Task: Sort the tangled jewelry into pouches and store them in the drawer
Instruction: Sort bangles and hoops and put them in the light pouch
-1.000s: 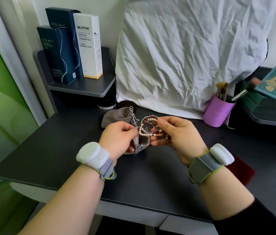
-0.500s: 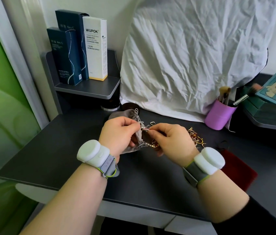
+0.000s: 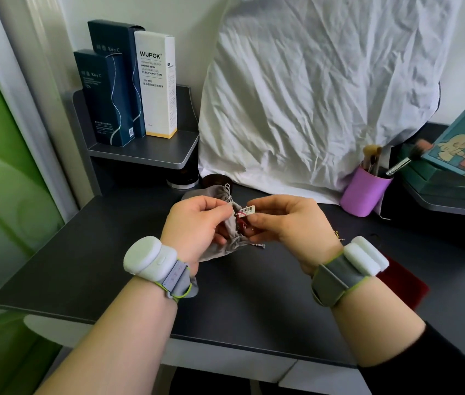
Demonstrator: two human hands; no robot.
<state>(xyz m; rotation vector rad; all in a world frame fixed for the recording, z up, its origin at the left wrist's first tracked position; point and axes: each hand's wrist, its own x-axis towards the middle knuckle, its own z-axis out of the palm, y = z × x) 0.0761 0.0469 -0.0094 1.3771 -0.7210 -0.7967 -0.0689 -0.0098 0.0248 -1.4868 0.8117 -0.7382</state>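
Since half a second ago, most of the jewelry (image 3: 242,222) has gone down into the grey pouch (image 3: 230,238); now only a dark red piece and a small barcode tag (image 3: 247,209) show at its mouth. The left hand (image 3: 197,226) pinches the pouch's rim and holds it above the desk (image 3: 83,266). The right hand (image 3: 285,220) has its fingers curled and pinches the jewelry at the tag, just at the opening.

I think the tag or its thread can catch on the drawstring, so the piece would hang out and fall when the pouch is closed. The soft mouth can also fold shut if the left pinch slips.

A second grey pouch (image 3: 211,192) lies behind the hands; I cannot tell what is inside. A red pouch (image 3: 402,283) lies flat near the right wrist. A bit of gold chain (image 3: 337,233) shows on the desk beside the right hand. The purple cup (image 3: 364,192) holds makeup brushes.
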